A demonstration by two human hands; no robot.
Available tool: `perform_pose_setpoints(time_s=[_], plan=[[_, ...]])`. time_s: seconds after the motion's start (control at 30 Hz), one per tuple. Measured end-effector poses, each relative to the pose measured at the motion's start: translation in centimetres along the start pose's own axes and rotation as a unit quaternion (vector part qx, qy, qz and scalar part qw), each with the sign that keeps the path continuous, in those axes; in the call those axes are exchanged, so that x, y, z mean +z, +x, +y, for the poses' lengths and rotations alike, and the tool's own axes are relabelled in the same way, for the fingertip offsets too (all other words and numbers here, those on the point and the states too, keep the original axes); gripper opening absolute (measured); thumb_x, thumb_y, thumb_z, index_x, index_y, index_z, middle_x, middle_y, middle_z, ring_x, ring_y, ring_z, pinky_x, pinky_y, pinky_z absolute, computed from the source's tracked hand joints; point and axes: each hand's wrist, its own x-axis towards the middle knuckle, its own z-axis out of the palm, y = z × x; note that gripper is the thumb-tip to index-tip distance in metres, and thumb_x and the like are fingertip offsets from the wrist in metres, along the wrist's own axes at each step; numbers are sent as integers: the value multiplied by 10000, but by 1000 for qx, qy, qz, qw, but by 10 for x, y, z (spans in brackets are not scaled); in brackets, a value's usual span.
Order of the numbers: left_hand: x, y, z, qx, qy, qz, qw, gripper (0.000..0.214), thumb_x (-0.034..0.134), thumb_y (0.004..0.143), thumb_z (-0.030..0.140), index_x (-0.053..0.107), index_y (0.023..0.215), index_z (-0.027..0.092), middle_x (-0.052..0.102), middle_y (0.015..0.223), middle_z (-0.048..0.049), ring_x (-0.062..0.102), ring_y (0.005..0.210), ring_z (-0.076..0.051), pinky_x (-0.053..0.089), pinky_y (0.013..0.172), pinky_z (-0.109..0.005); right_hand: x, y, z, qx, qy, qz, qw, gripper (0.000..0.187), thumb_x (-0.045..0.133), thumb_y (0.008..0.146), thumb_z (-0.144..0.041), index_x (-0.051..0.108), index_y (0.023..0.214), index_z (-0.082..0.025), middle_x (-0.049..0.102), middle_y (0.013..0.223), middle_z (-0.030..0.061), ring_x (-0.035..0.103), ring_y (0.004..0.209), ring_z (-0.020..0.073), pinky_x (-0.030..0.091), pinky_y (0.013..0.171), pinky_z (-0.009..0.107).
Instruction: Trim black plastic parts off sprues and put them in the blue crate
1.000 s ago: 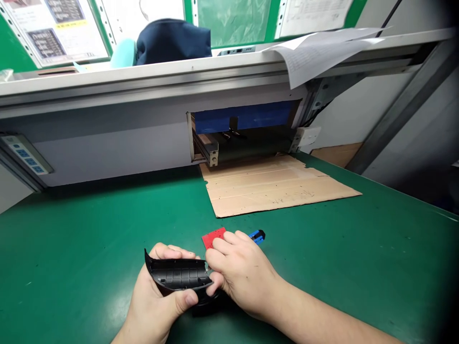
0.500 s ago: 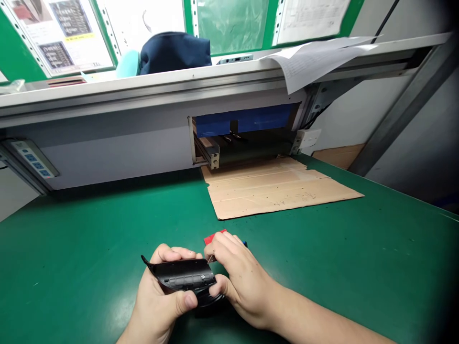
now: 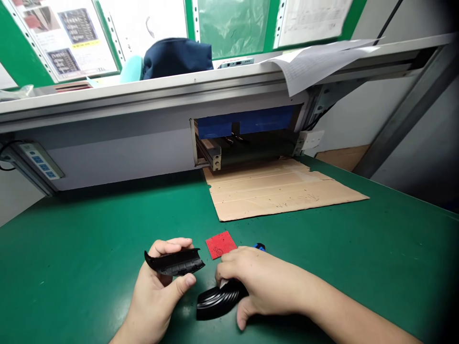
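Note:
My left hand (image 3: 158, 286) grips a curved black plastic shell (image 3: 175, 263) between thumb and fingers, its hollow, ribbed inner side facing up. A black grooved plastic piece (image 3: 215, 302) lies on the green table, partly under my right hand (image 3: 254, 279). That hand has curled fingers with the thumb held apart; a small pale bit shows at the fingertips, too hidden to name. Just beyond them lies a flat red square (image 3: 221, 244) with dark markings. Behind the right knuckles a blue and black object (image 3: 259, 247) is mostly covered.
A cardboard sheet (image 3: 272, 196) lies at the back of the green table (image 3: 89, 239), before an opening with a metal rail (image 3: 214, 160). Above runs a shelf (image 3: 161, 88) bearing a dark blue pouch (image 3: 179, 58), a phone (image 3: 236, 62) and overhanging papers (image 3: 308, 71). A power strip (image 3: 41, 161) is at left.
My right hand has moved away from the shell, rightward and down to the grooved black piece. The red square is now uncovered. My left hand still holds the shell, now tilted differently.

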Motion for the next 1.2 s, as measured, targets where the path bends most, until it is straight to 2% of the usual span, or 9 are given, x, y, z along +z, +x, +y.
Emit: perform_pose_setpoints(time_s=[0.17,0.3,0.47,0.63,0.7,0.83,1.03,1.1,1.2], plan=[[-2,-1,-3,-84,8,-34,996,394,675,845,331,462,1172,280,570,1164,-38,524,1058,-180,457,894,-266,-2,2,-1,7,-59,-20,998,137,759,816,-143,654,868,-214,601,814,-29,578,820,163,378,749,250],[-4,-1,-6,-138,-58,-46,988,392,595,898,358,423,1244,291,584,1128,-34,517,1051,-171,431,922,-268,-8,1,0,-20,-69,17,997,177,660,830,-37,651,866,-210,564,796,-32,547,786,138,356,740,251],[-8,-1,-6,-43,-100,-43,993,446,736,800,285,491,1172,317,565,1202,-17,522,1142,-219,465,965,-317,-1,-3,-5,-79,-74,99,989,292,636,751,-3,679,900,-251,536,984,17,507,802,156,343,713,270],[-7,-2,-4,0,-116,-32,993,419,755,784,245,521,1125,310,592,1165,-8,532,1152,-223,476,982,-327,11,-1,-17,-196,-41,191,961,152,526,896,-161,666,906,-219,487,1337,38,564,875,188,344,737,323],[-6,-3,-5,10,-120,-29,992,408,758,782,241,524,1110,305,598,1153,-9,535,1150,-226,475,983,-331,8,0,-18,-212,-34,195,957,163,486,945,-175,647,942,-197,557,1271,58,594,874,184,347,720,314],[-6,-4,-7,15,-124,-26,992,376,751,790,229,525,1081,305,599,1154,-9,522,1172,-239,471,984,-341,-2,-1,-15,-200,-18,219,955,141,496,965,-184,635,987,-172,660,819,32,596,704,147,337,661,286],[-8,-5,-8,17,-143,-23,989,365,745,795,198,522,1061,309,605,1150,14,522,1177,-213,471,990,-318,-1,-2,-22,-203,16,235,951,165,526,954,-208,690,953,-186,574,1249,100,602,1030,193,402,806,284],[-8,-5,-9,25,-141,-15,990,367,745,794,188,522,1061,307,606,1147,18,524,1175,-204,470,992,-310,1,0,-26,-192,79,225,952,159,540,954,-211,695,951,-176,647,1116,96,615,1010,184,428,829,263],[-8,-5,-10,27,-142,-16,989,365,742,796,178,521,1057,307,608,1151,22,525,1175,-199,470,995,-309,-1,2,-26,-179,184,216,942,152,547,939,-192,692,916,-152,682,794,51,636,752,141,470,719,222]])
